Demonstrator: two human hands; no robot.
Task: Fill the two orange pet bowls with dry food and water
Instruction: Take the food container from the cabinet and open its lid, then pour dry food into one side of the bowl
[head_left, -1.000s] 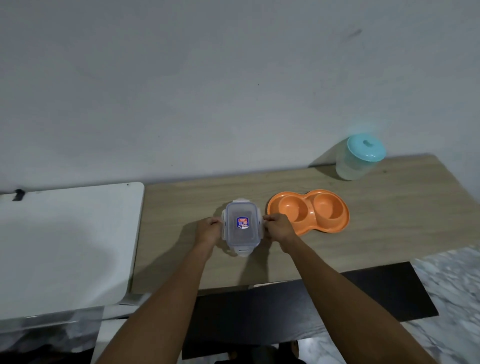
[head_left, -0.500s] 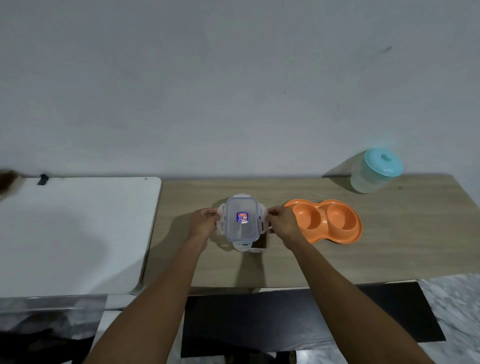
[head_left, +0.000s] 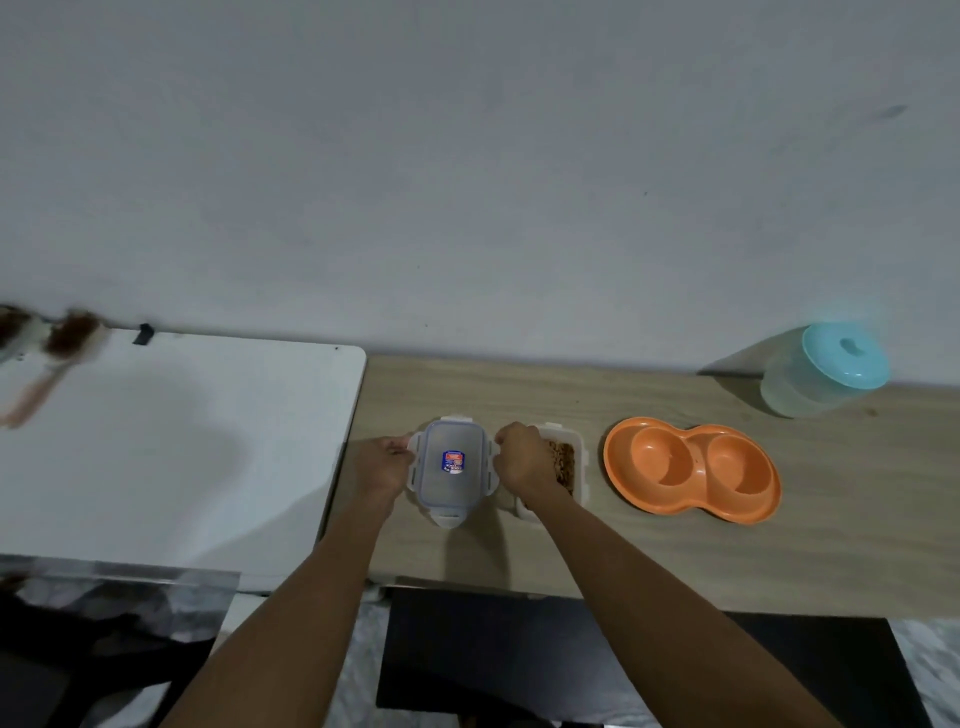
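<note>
The left hand (head_left: 382, 465) and the right hand (head_left: 522, 460) each have a pinching grip on one side flap of the lid (head_left: 452, 467). The open food box (head_left: 581, 457) sits just left of the orange pet bowls (head_left: 691, 475), and the lid is farther left. The right wrist hangs over the box. One bump could tip it, and food would spill on the counter (head_left: 831, 519).

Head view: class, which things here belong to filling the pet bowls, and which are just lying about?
Job: orange double bowl, container of dry food, lid held by left hand and right hand, teal-lidded jar (contents unclear).
Lying about: white board, black clip, blurred furry thing.
</note>
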